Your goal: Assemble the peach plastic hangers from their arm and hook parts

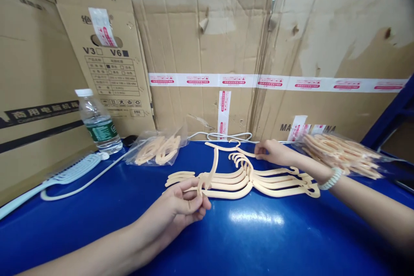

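Observation:
My left hand pinches one end of a loose beige plastic hanger arm, which stands up from the fingers in front of the stacked hangers. My right hand is closed at the right end of a beige hanger lying at the back, its small hook pointing up. Between the hands lies a row of several matching beige hangers, nested together with their hooks toward the back left. My left hand covers part of the row's left side.
A clear bag of hanger parts lies back left, and a fuller bag back right. At left are a water bottle, a light blue hairbrush and a white cable. Cardboard walls the blue table's back.

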The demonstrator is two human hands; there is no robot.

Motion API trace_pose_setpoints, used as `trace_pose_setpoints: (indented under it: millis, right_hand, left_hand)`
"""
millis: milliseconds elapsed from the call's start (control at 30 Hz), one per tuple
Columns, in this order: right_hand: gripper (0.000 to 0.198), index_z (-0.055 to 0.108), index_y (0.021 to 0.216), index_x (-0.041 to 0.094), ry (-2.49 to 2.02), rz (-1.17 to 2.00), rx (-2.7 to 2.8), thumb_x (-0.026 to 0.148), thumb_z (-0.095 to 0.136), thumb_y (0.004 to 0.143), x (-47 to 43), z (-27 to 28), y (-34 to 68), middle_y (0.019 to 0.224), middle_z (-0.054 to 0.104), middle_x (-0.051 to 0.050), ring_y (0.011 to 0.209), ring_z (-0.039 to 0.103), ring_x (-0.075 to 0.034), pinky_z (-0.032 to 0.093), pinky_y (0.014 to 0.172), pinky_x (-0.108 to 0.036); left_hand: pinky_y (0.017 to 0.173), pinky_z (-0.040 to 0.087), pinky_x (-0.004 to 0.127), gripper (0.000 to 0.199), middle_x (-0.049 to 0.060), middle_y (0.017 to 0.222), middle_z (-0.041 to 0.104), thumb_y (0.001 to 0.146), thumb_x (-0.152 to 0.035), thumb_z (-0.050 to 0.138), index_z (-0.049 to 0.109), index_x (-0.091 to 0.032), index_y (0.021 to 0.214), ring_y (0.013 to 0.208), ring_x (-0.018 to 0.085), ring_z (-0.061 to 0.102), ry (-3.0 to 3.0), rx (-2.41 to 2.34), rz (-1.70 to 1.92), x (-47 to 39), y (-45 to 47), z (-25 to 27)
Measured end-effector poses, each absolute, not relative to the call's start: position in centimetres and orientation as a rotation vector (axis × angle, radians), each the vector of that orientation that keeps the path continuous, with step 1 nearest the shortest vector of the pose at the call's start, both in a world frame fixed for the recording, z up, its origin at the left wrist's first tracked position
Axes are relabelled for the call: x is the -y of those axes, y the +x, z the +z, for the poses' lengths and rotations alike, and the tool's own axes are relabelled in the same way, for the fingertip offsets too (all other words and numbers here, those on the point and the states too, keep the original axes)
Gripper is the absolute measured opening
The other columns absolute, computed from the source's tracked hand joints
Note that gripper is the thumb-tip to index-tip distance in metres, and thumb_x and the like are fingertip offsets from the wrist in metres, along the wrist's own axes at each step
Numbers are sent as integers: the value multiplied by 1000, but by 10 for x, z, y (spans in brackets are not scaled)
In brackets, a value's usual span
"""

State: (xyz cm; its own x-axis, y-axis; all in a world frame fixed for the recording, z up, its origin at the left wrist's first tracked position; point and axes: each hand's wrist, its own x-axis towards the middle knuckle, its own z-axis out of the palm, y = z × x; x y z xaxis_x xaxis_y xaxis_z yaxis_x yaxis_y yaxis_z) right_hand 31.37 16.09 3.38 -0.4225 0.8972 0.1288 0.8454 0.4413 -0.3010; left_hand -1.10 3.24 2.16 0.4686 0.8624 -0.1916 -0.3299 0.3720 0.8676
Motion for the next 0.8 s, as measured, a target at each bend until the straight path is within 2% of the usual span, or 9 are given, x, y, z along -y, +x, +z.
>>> trace_pose_setpoints:
  millis: [167,300,500,633,800]
  right_hand:
    - [20,66,77,18,-1467,357,2467,37,60,78,-154,68,317,66,69,-3,63,65,-20,48,61,-29]
    - [26,64,82,17,-1447,426,2485,42,55,81,-138,95,323,67,70,-4,60,66,-19,49,59,-28]
    - [21,60,78,19,-1385,40,2414,36,52,87,-93,97,318,73,66,-5,63,61,-19,43,56,-29]
    - [20,56,83,20,-1266,-137,2444,31,45,95,-60,82,312,82,63,-7,68,59,-20,45,60,-31]
    - [15,51,89,24,-1153,-146,2420,27,40,99,-34,67,310,84,61,-5,64,59,-17,45,56,-29]
  left_hand:
    - [70,42,23,25,2,81,70,72,-25,84,62,-19,83,74,12,57,839,-771,930,-36,-14,23]
    - [71,43,23,25,3,87,69,71,-24,85,63,-18,83,78,13,58,794,-774,1008,-39,-16,27]
    - [71,49,19,22,2,84,66,67,-16,87,69,-13,79,69,8,56,807,-716,1113,-40,-15,27]
    - [72,53,16,23,0,71,63,64,-14,90,69,-14,75,70,9,61,763,-724,1155,-40,-13,29]
    - [73,54,17,27,0,72,65,61,-16,92,70,-16,76,73,9,63,750,-741,1190,-41,-13,30]
